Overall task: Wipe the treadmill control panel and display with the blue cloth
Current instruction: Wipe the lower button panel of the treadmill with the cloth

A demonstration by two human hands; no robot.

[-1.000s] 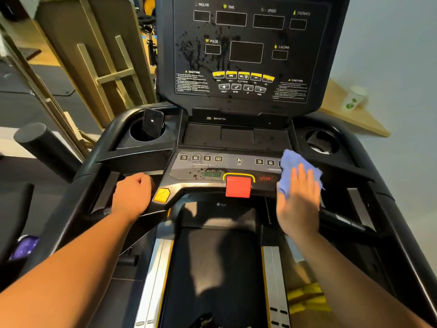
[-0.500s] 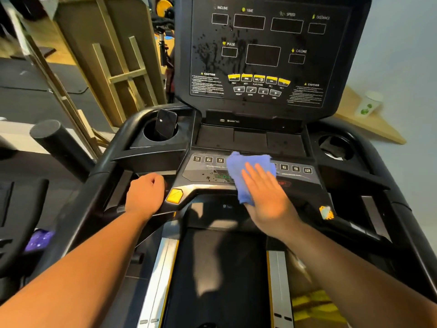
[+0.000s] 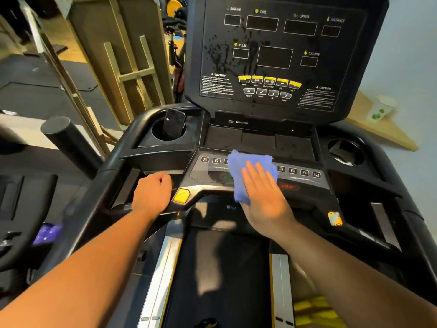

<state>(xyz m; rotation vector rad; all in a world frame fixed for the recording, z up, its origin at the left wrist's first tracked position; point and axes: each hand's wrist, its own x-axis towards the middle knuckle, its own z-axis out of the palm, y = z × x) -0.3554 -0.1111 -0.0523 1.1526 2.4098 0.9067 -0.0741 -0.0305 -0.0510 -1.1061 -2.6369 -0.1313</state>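
Right hand (image 3: 263, 197) flat, fingers together and stretched out, pressing the blue cloth (image 3: 246, 171) onto the middle of the control panel (image 3: 305, 183), between the two rows of number buttons. Left hand (image 3: 152, 194) curled shut around the grip at the panel's left edge, just beside a yellow button (image 3: 181, 196). Above, upright display (image 3: 279, 55) speckled with dark droplets on its left half. Phone (image 3: 173, 124) standing in the left cup holder (image 3: 160, 136).
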